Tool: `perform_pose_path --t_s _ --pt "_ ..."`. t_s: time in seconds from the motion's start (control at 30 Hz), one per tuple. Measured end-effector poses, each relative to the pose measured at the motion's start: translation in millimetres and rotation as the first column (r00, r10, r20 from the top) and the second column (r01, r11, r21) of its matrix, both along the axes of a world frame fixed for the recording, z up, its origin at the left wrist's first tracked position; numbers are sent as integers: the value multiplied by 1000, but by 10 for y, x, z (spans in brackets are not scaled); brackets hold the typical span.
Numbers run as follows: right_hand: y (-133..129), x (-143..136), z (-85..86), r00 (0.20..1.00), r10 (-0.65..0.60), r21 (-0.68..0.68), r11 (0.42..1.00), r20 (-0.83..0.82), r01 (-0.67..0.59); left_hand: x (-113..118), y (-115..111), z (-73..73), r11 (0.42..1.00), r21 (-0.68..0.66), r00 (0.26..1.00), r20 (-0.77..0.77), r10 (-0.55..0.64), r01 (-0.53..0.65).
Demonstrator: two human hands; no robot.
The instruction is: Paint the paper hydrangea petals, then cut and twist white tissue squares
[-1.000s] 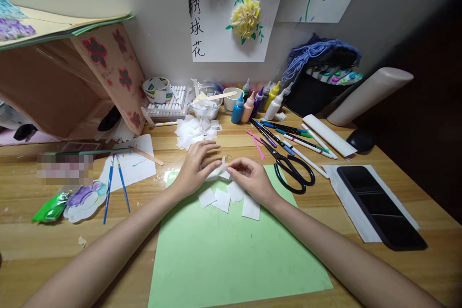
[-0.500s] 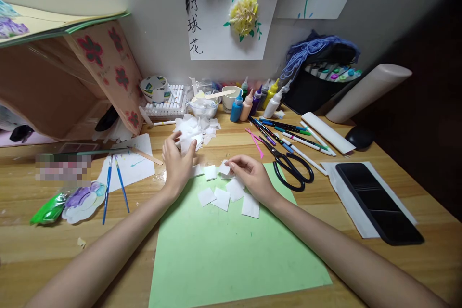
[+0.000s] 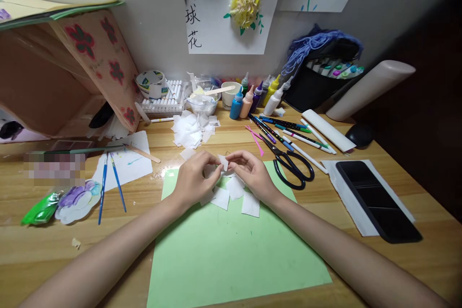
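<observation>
While more loose white paper squares (image 3: 221, 198) lie on our light green rectangular sheet (image 3: 238, 255), we pinch a small white paper piece (image 3: 223, 162) between the fingers of our left hand (image 3: 197, 179) and right hand (image 3: 252, 175), above the sheet's far edge. Our black-handled scissors (image 3: 287, 161) rest just beside our right hand; a white paper pile (image 3: 189, 130) sits beyond our left.

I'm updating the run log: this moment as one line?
left hand: fingertips at small white paper piece | right hand: fingertips at same piece | below: green sheet, white squares
</observation>
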State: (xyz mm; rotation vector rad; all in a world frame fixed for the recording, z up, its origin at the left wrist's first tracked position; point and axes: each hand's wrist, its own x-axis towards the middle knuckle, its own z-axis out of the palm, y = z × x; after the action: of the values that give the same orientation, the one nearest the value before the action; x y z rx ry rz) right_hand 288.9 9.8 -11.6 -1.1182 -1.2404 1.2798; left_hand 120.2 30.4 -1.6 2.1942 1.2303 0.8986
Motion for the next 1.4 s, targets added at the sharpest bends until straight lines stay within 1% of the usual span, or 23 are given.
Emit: perform_pose_path --t_s 0.23,0.6,0.7,0.93,1.13,1.27,1.4 --pt "-1 -1 -25 1000 -2 4 1000 -12 2 -2 10 -9 999 -43 999 29 26 -25" --pt "25 -7 -19 1000 -19 -47 999 -14 18 -28 36 -15 990 -140 997 77 -5 16" --pt "25 -4 -24 1000 -7 -47 999 -9 7 -29 41 -19 988 -155 995 95 3 12" --pt "28 -1 -45 1000 -2 -50 999 -16 1 -23 47 -11 985 -169 994 107 -22 39" --pt "19 -16 -27 1000 5 -34 999 25 -4 -17 59 -27 979 -199 992 125 -28 52" --pt "10 -24 -45 998 -10 -23 1000 57 11 -16 66 -39 972 -223 989 143 -40 72" --pt "6 -34 -66 990 -22 -1 1000 137 22 -12 76 -61 972 -221 993 110 -51 75"
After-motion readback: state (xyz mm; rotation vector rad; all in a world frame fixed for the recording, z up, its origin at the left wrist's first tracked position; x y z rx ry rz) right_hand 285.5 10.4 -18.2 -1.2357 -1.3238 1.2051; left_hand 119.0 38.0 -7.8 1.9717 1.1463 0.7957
